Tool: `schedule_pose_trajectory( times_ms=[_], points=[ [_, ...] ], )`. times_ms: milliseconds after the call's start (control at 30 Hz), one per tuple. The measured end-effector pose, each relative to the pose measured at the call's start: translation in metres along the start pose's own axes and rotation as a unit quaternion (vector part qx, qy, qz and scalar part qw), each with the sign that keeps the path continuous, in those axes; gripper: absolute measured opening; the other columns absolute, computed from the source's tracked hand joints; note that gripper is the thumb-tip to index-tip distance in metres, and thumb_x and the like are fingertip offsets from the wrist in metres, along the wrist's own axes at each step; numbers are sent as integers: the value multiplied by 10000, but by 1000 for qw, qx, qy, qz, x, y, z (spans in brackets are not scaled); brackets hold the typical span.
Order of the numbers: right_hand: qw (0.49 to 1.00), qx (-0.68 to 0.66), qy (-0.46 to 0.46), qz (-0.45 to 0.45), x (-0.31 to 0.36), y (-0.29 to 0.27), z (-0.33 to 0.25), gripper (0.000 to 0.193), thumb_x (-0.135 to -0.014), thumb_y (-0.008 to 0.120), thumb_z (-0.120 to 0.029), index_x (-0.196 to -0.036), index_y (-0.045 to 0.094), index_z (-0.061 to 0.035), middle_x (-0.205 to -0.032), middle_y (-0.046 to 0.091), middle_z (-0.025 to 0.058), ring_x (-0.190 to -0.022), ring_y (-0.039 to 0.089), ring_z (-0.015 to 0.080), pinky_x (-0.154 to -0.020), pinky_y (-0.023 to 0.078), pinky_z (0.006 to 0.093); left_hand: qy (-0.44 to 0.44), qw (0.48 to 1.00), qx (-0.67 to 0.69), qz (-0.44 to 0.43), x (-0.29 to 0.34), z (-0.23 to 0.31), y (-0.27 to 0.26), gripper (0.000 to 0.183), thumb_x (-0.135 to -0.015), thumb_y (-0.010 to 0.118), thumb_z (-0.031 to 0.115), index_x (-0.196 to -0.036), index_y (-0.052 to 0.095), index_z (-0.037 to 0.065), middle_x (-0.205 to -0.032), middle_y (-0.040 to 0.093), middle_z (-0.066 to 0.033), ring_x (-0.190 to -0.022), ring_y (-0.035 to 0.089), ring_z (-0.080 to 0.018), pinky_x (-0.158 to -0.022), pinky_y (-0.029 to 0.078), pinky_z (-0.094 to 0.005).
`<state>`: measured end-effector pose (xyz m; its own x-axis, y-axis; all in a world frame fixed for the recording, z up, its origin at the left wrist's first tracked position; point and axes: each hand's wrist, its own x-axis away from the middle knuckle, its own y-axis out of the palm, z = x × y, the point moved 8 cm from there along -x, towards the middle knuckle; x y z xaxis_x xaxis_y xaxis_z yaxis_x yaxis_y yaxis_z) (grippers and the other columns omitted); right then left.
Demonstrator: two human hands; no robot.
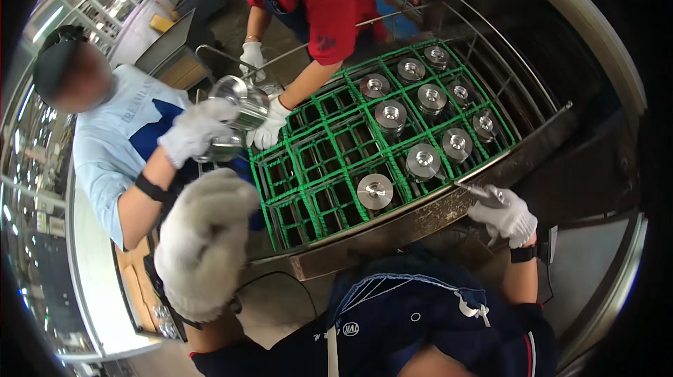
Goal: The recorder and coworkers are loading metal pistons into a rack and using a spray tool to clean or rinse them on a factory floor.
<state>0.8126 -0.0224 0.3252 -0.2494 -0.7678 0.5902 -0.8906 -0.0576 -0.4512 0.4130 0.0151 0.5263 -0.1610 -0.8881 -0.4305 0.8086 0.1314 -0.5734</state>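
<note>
A green wire-grid basket (299, 169) rests in a dark metal trough (420, 220), its dividers probably there to keep neighbouring pieces from knocking together. A co-worker in a red shirt (343, 9) leans over the far edge, and another in a pale blue shirt (105, 135) stands beyond the left edge with shiny silver metal cylinders (250, 107) in hand; their arms crowd the far-left corner. The person's white-gloved left hand (207, 240) is raised before the near-left corner, fingers curled; whether it grasps anything I cannot tell. The white-gloved right hand (506, 218), outside the near edge toward the right corner, grips a slim grey metal implement, angled toward the basket, perhaps for reach. Silver round metal parts (423, 161) sit in separate cells, mostly toward the right edge, round faces up, seemingly for easy access. The slim grey metal implement (488, 197) ends just beside the near rim.
</note>
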Motion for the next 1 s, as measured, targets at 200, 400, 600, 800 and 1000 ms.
schedule_pose_trajectory(
  times_ms=[200,400,600,800,1000],
  points=[
    [985,-5,-77,-157,-20,4,-11,222,-799,764,-218,-933,684,-59,-636,602,-12,-456,484,71,-419,372,249,140,944,272,-125,-13,111,106,162,-674,568,-54,-760,690,8,-815,657,-137,-816,646,-284,-733,537,-411],
    [968,22,-148,-200,-24,-4,-6,251,-805,753,-221,-979,680,-55,-737,667,6,-477,506,69,-457,423,253,274,816,464,-208,6,191,170,276,-736,570,9,-1004,639,2,-882,638,-141,-837,610,-272,-750,521,-372],
    [976,8,-120,-181,-17,-1,-3,252,-801,758,-222,-976,680,-58,-730,663,3,-479,510,69,-453,420,250,293,792,491,-214,11,200,177,339,-761,558,61,-1096,580,15,-947,597,-129,-866,554,-263,-760,476,-367],
    [976,-18,-115,-186,-5,5,1,254,-796,764,-223,-973,680,-61,-724,659,-1,-481,514,68,-449,416,247,308,784,488,-230,14,206,169,412,-785,546,112,-1188,521,29,-1012,557,-118,-894,499,-255,-770,432,-361],
    [980,-54,-111,-153,4,0,11,255,-792,769,-224,-970,680,-63,-717,655,-4,-483,518,68,-445,412,244,353,800,443,-198,6,199,140,490,-810,534,164,-1279,463,42,-1076,517,-106,-923,444,-247,-780,387,-356]
  ],
)
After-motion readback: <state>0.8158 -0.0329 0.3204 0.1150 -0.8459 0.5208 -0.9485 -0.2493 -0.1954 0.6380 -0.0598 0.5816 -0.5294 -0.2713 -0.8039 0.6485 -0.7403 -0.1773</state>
